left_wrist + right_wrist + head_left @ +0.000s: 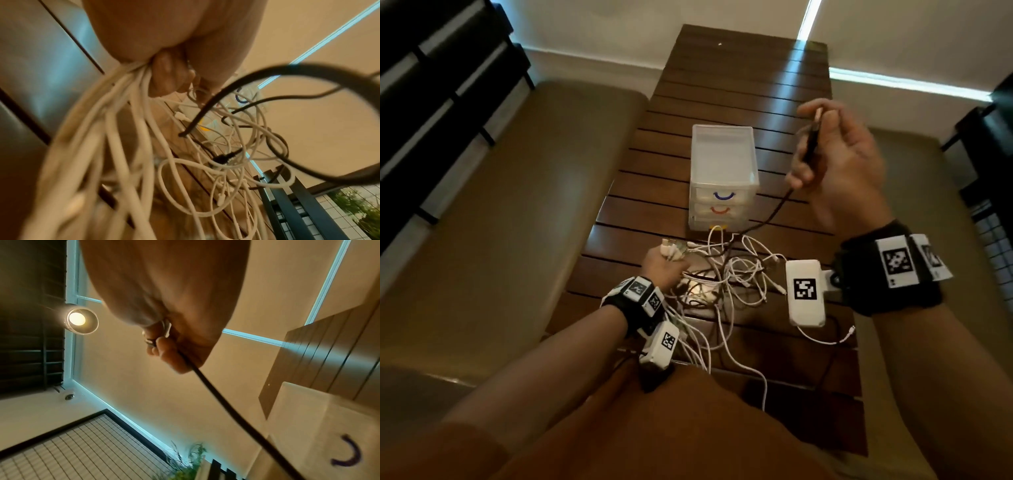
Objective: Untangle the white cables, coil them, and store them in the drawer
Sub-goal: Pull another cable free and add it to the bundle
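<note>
The right hand, raised above the table, pinches the plug end of a black cable between thumb and fingers; the right wrist view shows the fingers curled round the metal-tipped connector, with the cord running down and away, drawn nearly straight toward the heap. The left hand, low on the slatted wooden table, grips a bunch of white cables in a closed fist, several plug ends sticking out past the knuckles and the strands fanning out below the fingers in the left wrist view. The remaining white cables lie in a loose knot on the table between the two hands, just in front of a small translucent three-drawer unit whose drawers look closed; the black cord threads through that knot. These cables look light, limp and smooth, so they will likely slide against one another but snag wherever a connector catches in a loop. The firmest place to hold is probably the stiff plug or the sleeve just behind it, feeding that end back through each loop instead of hauling on the middle, which would tighten the tangle. With so little weight, the heap may drag along when one strand is pulled, so the left hand's anchoring seems useful.
</note>
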`<control>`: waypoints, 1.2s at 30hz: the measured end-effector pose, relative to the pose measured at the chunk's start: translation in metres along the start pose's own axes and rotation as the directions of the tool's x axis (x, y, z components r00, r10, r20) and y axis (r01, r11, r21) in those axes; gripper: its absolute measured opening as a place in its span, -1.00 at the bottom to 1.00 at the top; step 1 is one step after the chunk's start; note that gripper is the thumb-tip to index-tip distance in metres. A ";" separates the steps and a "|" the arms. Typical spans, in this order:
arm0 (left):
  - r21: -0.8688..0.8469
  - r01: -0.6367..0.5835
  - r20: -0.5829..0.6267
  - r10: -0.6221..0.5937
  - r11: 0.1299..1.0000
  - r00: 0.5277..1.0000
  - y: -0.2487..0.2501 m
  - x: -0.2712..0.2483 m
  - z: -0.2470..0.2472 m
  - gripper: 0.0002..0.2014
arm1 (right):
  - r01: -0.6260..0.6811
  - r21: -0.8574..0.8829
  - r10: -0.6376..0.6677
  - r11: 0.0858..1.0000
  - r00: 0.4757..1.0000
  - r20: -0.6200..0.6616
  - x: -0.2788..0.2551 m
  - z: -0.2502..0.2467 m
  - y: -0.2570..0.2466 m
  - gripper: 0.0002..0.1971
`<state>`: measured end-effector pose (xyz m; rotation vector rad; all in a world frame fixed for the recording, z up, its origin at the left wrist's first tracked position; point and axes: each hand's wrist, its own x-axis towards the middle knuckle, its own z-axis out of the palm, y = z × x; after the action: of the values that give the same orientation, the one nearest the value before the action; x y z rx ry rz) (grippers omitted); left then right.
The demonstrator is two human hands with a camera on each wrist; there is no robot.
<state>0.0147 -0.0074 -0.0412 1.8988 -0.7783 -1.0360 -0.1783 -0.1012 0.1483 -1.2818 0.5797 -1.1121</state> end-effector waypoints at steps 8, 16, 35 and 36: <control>-0.273 -0.090 0.099 0.122 0.958 0.988 0.030 -0.011 0.005 -0.85 | -0.371 -0.356 0.435 0.858 0.893 0.117 -0.038 0.003 0.080 -0.69; -0.549 0.204 0.465 0.094 0.810 0.880 0.041 -0.024 0.000 -0.88 | -0.515 -0.356 0.567 0.780 0.822 0.052 -0.057 0.014 0.108 -0.70; -0.449 0.092 0.378 0.096 0.889 0.921 0.099 -0.046 0.021 -0.65 | -0.506 -0.198 0.521 0.839 0.853 0.028 -0.077 -0.006 0.107 -0.94; -0.458 0.079 0.371 0.110 0.886 0.922 0.107 -0.046 0.021 -0.65 | -0.514 -0.241 0.531 0.823 0.848 0.004 -0.079 -0.011 0.115 -0.90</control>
<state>-0.0395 -0.0294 0.0622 1.2875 -0.6796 -1.4684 -0.1823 -0.0472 0.0199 -1.2457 0.9637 -0.5456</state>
